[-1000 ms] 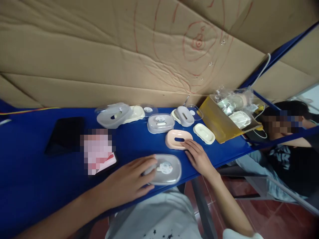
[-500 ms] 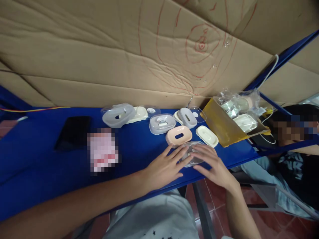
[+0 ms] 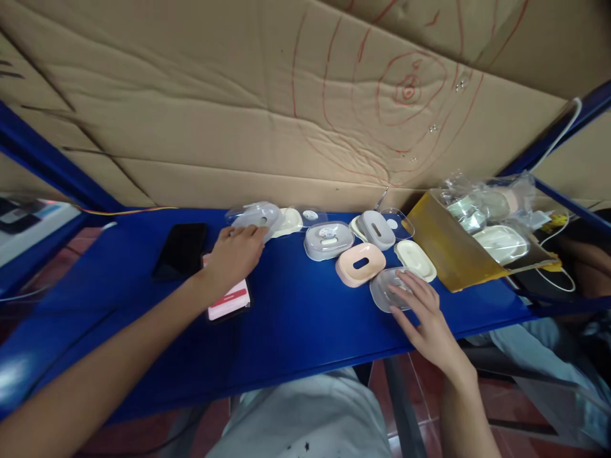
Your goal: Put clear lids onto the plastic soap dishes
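Note:
My left hand [image 3: 237,256] reaches over the pink-screened phone to a pale grey soap dish [image 3: 271,217] with a clear cover at the back left. Its loosely bent fingers overlap the dish's near edge; a firm hold does not show. My right hand [image 3: 422,312] rests spread fingers on a clear plastic cover [image 3: 384,294] near the table's front edge. Beside that cover lie a peach soap dish [image 3: 348,272] with an oval slot and a cream tray [image 3: 416,259]. Behind them are a grey dish under a clear cover [image 3: 329,240] and another slotted grey piece [image 3: 377,230].
A yellow-sided open box [image 3: 443,245] with bagged dishes stands at the right. A black phone [image 3: 180,250] and a pink-screened phone [image 3: 233,302] lie on the blue table [image 3: 305,324]. Cardboard [image 3: 214,108] walls the back. Another person [image 3: 544,343] sits at the right.
My left hand has left the clear cover and moved left and back to the grey dish. My right hand stays on the cover. The view has shifted left.

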Demonstrator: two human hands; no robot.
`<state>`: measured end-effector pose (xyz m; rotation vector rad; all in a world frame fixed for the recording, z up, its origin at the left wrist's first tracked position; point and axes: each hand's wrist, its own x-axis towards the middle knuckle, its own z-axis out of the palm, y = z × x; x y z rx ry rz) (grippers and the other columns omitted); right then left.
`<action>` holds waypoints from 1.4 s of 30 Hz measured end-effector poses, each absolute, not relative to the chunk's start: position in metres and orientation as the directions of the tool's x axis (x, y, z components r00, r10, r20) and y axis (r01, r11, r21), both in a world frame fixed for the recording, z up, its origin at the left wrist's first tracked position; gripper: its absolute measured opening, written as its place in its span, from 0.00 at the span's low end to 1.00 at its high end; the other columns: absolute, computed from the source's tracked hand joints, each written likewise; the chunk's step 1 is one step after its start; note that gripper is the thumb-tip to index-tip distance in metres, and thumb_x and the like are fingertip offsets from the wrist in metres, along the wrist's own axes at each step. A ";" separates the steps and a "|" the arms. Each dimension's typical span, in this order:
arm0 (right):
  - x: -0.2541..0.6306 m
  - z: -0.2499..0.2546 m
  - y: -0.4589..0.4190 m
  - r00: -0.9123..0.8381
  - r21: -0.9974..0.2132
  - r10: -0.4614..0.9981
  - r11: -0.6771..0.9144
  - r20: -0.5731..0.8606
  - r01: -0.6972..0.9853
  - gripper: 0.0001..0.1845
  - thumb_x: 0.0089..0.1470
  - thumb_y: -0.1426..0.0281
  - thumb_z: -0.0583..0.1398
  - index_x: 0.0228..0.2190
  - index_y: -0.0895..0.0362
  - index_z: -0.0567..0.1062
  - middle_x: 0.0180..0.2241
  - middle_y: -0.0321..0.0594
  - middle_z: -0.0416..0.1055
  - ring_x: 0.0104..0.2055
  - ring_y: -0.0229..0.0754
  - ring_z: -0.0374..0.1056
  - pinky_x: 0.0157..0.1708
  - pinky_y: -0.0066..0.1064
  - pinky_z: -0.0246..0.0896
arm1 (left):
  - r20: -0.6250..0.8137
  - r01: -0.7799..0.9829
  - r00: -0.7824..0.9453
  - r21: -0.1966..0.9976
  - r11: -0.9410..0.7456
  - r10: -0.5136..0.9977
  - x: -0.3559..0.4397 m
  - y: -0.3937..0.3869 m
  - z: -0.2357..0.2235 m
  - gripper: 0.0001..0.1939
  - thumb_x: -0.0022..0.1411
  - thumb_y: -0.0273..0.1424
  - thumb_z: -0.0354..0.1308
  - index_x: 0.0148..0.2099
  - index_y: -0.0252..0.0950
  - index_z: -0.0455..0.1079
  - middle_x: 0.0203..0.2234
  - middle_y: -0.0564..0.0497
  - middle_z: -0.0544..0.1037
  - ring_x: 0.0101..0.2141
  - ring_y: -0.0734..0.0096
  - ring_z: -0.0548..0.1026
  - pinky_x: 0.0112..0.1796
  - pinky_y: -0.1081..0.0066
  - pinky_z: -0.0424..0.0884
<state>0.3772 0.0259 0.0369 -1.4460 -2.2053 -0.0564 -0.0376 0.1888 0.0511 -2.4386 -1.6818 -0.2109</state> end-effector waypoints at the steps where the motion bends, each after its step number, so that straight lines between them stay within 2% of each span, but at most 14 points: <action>1: 0.365 0.039 0.030 -0.331 -0.231 0.840 0.457 0.430 0.859 0.23 0.74 0.66 0.59 0.67 0.44 0.71 0.73 0.44 0.64 0.77 0.57 0.57 0.72 0.60 0.55 | 0.207 0.930 0.367 -0.061 -0.363 0.907 -0.034 0.183 0.050 0.20 0.73 0.23 0.50 0.61 0.33 0.75 0.49 0.37 0.84 0.50 0.46 0.83 0.57 0.50 0.71; 4: 0.329 0.042 0.041 -0.418 -0.207 0.801 0.537 0.428 0.818 0.23 0.74 0.68 0.58 0.66 0.46 0.71 0.71 0.46 0.66 0.76 0.55 0.58 0.73 0.60 0.53 | 0.207 0.916 0.401 -0.059 -0.398 0.892 -0.024 0.167 0.048 0.21 0.75 0.24 0.48 0.64 0.37 0.74 0.51 0.40 0.84 0.53 0.49 0.82 0.58 0.54 0.70; 7: 0.298 0.039 0.048 -0.512 -0.170 0.761 0.610 0.398 0.774 0.20 0.75 0.69 0.58 0.64 0.49 0.73 0.70 0.46 0.68 0.76 0.54 0.58 0.73 0.60 0.54 | 0.227 0.924 0.381 -0.058 -0.378 0.896 -0.019 0.164 0.045 0.21 0.76 0.32 0.54 0.67 0.33 0.71 0.56 0.34 0.81 0.56 0.41 0.80 0.57 0.49 0.70; 10: 0.274 0.033 0.047 -0.596 -0.153 0.719 0.675 0.358 0.722 0.19 0.75 0.70 0.58 0.63 0.51 0.75 0.70 0.46 0.68 0.76 0.53 0.58 0.73 0.59 0.54 | 0.236 0.936 0.349 -0.045 -0.348 0.907 -0.019 0.171 0.041 0.20 0.74 0.30 0.54 0.63 0.28 0.73 0.53 0.29 0.82 0.53 0.36 0.81 0.52 0.47 0.73; 13: 0.261 0.024 0.043 -0.649 -0.158 0.684 0.719 0.333 0.677 0.18 0.74 0.70 0.59 0.61 0.52 0.76 0.69 0.47 0.70 0.75 0.52 0.59 0.74 0.59 0.55 | 0.251 0.930 0.358 -0.015 -0.366 0.899 -0.021 0.175 0.044 0.18 0.74 0.26 0.50 0.58 0.29 0.77 0.49 0.31 0.84 0.49 0.40 0.83 0.50 0.48 0.75; 17: 0.262 0.015 0.037 -0.634 -0.202 0.705 0.704 0.318 0.681 0.18 0.74 0.70 0.59 0.61 0.53 0.76 0.68 0.47 0.71 0.74 0.53 0.62 0.73 0.61 0.59 | 0.301 0.902 0.404 0.024 -0.431 0.864 -0.022 0.154 0.050 0.17 0.76 0.28 0.48 0.57 0.33 0.77 0.50 0.37 0.84 0.50 0.46 0.83 0.53 0.50 0.75; 22: 0.278 0.008 0.030 -0.572 -0.285 0.741 0.667 0.352 0.688 0.17 0.74 0.70 0.58 0.60 0.54 0.77 0.67 0.49 0.72 0.72 0.53 0.64 0.70 0.59 0.65 | 0.482 0.769 0.502 0.131 -0.625 0.718 -0.021 0.104 0.048 0.13 0.78 0.29 0.50 0.54 0.37 0.76 0.48 0.43 0.85 0.48 0.53 0.83 0.50 0.54 0.78; 24: 0.287 0.009 0.027 -0.544 -0.324 0.756 0.651 0.365 0.687 0.17 0.74 0.71 0.58 0.60 0.53 0.78 0.66 0.48 0.73 0.71 0.52 0.66 0.68 0.56 0.68 | 0.512 0.706 0.531 0.172 -0.687 0.675 -0.020 0.088 0.047 0.12 0.79 0.28 0.50 0.54 0.37 0.75 0.49 0.44 0.85 0.47 0.55 0.83 0.49 0.55 0.79; 28: 0.308 0.016 0.022 -0.452 -0.385 0.794 0.597 0.407 0.704 0.19 0.73 0.73 0.58 0.61 0.51 0.77 0.63 0.46 0.76 0.67 0.51 0.71 0.65 0.51 0.73 | 0.490 0.619 0.593 0.230 -0.751 0.638 -0.017 0.066 0.042 0.13 0.79 0.26 0.48 0.54 0.38 0.74 0.48 0.45 0.84 0.47 0.58 0.82 0.49 0.58 0.79; 31: 0.313 0.021 0.024 -0.427 -0.380 0.805 0.578 0.412 0.722 0.20 0.73 0.73 0.58 0.62 0.50 0.77 0.62 0.45 0.77 0.66 0.51 0.72 0.64 0.51 0.73 | 0.453 0.580 0.651 0.220 -0.784 0.609 -0.015 0.057 0.036 0.15 0.78 0.23 0.47 0.52 0.39 0.75 0.46 0.47 0.83 0.46 0.60 0.82 0.52 0.56 0.77; 34: 0.301 0.021 0.029 -0.463 -0.338 0.785 0.603 0.412 0.723 0.21 0.74 0.73 0.58 0.64 0.51 0.74 0.64 0.47 0.75 0.67 0.51 0.71 0.64 0.50 0.72 | 0.408 0.557 0.686 0.239 -0.796 0.602 -0.014 0.058 0.031 0.13 0.80 0.28 0.49 0.52 0.40 0.76 0.47 0.48 0.83 0.47 0.60 0.82 0.54 0.55 0.76; 37: 0.278 0.017 0.034 -0.513 -0.269 0.749 0.642 0.419 0.718 0.24 0.74 0.71 0.58 0.68 0.52 0.70 0.69 0.49 0.69 0.71 0.52 0.66 0.67 0.53 0.68 | 0.373 0.605 0.652 0.268 -0.750 0.660 -0.016 0.081 0.035 0.13 0.81 0.35 0.51 0.57 0.40 0.75 0.52 0.45 0.82 0.49 0.58 0.82 0.52 0.57 0.77; 40: 0.258 0.014 0.035 -0.589 -0.224 0.713 0.689 0.380 0.690 0.23 0.75 0.69 0.58 0.68 0.52 0.69 0.69 0.46 0.71 0.73 0.52 0.64 0.72 0.57 0.59 | 0.256 0.794 0.542 0.157 -0.587 0.801 -0.013 0.126 0.042 0.15 0.78 0.33 0.53 0.61 0.38 0.74 0.57 0.40 0.80 0.56 0.50 0.79 0.57 0.52 0.74; 42: 0.254 0.012 0.035 -0.606 -0.224 0.700 0.705 0.379 0.673 0.21 0.75 0.70 0.58 0.65 0.52 0.72 0.63 0.43 0.77 0.68 0.49 0.69 0.73 0.57 0.58 | 0.233 0.846 0.483 0.124 -0.518 0.844 -0.009 0.157 0.045 0.17 0.75 0.30 0.57 0.62 0.34 0.73 0.61 0.33 0.77 0.61 0.41 0.76 0.58 0.45 0.72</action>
